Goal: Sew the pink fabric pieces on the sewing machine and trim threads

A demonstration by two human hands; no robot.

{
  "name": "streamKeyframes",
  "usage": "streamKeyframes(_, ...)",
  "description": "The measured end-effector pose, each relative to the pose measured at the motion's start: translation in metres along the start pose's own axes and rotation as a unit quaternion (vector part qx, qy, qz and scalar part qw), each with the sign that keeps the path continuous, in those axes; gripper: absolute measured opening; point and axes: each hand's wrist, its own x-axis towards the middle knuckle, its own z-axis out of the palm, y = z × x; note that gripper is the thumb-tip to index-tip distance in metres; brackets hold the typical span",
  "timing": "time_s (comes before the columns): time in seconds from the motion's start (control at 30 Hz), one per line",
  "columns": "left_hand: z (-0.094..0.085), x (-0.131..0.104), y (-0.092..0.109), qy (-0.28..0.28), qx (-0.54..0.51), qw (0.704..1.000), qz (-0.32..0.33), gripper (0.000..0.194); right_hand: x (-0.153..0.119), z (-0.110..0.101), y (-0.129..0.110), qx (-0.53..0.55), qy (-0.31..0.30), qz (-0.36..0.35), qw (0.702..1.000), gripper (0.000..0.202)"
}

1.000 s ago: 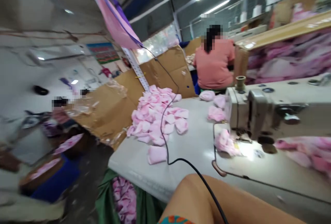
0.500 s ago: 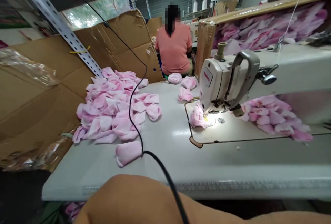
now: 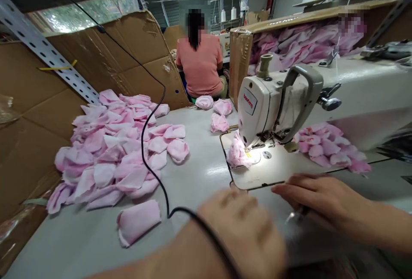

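My left hand (image 3: 246,227) is over the table's front part, blurred, its back towards me and its fingers turned down out of sight. To its right, my right hand (image 3: 317,197) is closed, fingertips pointing left just in front of the sewing plate. Under its fingers shows a small shiny metal tool (image 3: 294,215), too blurred to name exactly. A ruffled pink fabric piece (image 3: 237,153) sits at the needle of the white sewing machine (image 3: 257,103), under its light. Neither hand touches that piece.
A heap of pink fabric pieces (image 3: 112,154) covers the left, with a single folded piece (image 3: 139,223) before it. A black cable (image 3: 144,141) crosses the table. More pink pieces (image 3: 331,146) lie behind the needle. A person (image 3: 201,62) sits beyond the cardboard (image 3: 128,51).
Both hands have come into view over the table's front; before, only a bare arm or limb showed along the bottom. The view has shifted slightly. The piece at the needle stays there.
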Motion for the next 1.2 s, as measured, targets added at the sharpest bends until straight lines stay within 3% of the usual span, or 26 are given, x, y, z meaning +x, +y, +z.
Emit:
streamKeyframes(0.07,0.005,0.01,-0.037,0.04,0.089,0.995,-0.022,0.02,0.014,0.005,0.007,-0.01,-0.014,-0.009,1.0,0.04)
streamKeyframes(0.13,0.025,0.019,-0.066,0.063,0.118,0.991,-0.013,0.023,0.025,0.009,0.014,-0.02,-0.027,-0.013,0.999,0.035)
streamKeyframes(0.27,0.066,0.024,-0.095,0.053,0.092,0.994,-0.012,0.019,0.039,0.015,0.025,-0.024,-0.014,-0.021,0.999,0.028)
streamKeyframes(0.37,0.076,0.023,-0.096,0.063,0.072,0.995,0.011,0.028,0.044,0.021,0.028,-0.025,0.004,-0.01,1.0,0.031)
streamKeyframes(0.5,0.076,0.028,-0.088,0.061,0.066,0.995,0.043,0.012,0.048,0.03,0.029,0.002,-0.017,-0.005,1.0,0.04)
streamKeyframes(0.67,0.081,0.033,-0.085,0.049,0.036,0.998,0.031,0.016,0.046,0.037,0.03,0.055,-0.047,0.006,0.997,0.021)
streamKeyframes(0.93,0.086,0.033,-0.089,0.043,-0.037,0.998,-0.027,0.028,0.044,0.028,0.035,0.098,-0.011,0.029,0.995,0.011)
streamKeyframes(1.2,0.091,0.034,-0.088,0.114,-0.084,0.989,-0.033,0.021,0.044,0.018,0.043,0.039,0.069,0.011,0.997,0.022)
